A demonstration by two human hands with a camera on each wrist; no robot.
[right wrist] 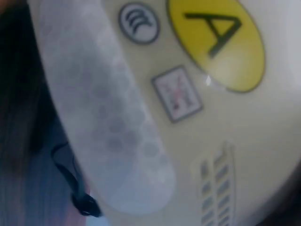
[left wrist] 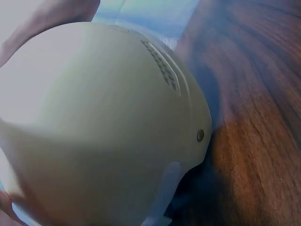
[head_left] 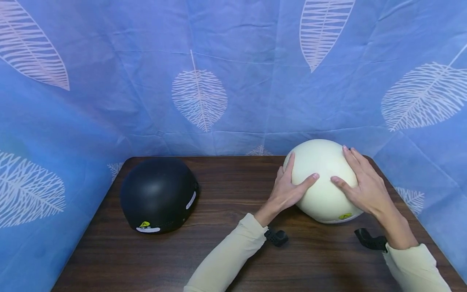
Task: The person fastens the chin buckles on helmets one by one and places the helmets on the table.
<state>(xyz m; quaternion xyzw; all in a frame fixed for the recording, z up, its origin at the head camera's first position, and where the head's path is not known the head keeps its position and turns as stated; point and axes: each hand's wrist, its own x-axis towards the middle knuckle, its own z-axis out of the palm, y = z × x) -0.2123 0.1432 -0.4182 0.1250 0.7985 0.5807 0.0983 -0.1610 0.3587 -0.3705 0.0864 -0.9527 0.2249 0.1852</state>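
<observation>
A cream-white helmet (head_left: 321, 182) is at the right of the table in the head view, between both hands. My left hand (head_left: 288, 188) rests on its left side, thumb spread toward the middle. On the right side lies my right hand (head_left: 365, 184), its fingers stretched over the far curve. The left wrist view shows the smooth shell (left wrist: 108, 108) with a vent and a rivet near the rim. Up close in the right wrist view are a yellow "A" sticker (right wrist: 221, 42), a pale reflective strip (right wrist: 108, 122) and a dark strap (right wrist: 77, 188) hanging below the edge.
A black helmet (head_left: 157, 194) with a yellow sticker and pale strips sits on the left of the dark wooden table (head_left: 230, 202). A blue cloth with white leaf patterns (head_left: 233, 81) hangs behind. Black camera mounts (head_left: 370, 239) are on both wrists.
</observation>
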